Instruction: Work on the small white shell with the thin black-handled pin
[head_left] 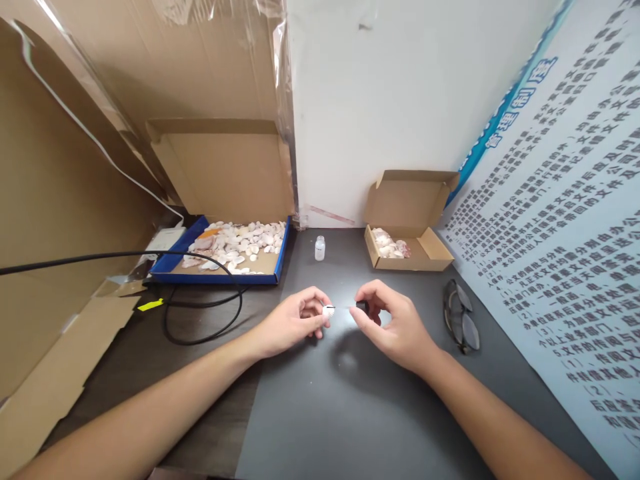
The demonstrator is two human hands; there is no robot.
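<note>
Over the dark grey mat, my left hand pinches a small white seashell between thumb and fingers. My right hand grips a black cap with a thin stem pointing left from it. The dark tip of that stem lies at the shell's upper edge; whether it touches cannot be made out. Beyond both hands stands a small uncapped bottle, upright, with whitish contents.
A blue-rimmed box full of seashells sits at the back left, and a smaller cardboard box with shells at the back right. Folded glasses lie right of my hand. A black cable loops on the left.
</note>
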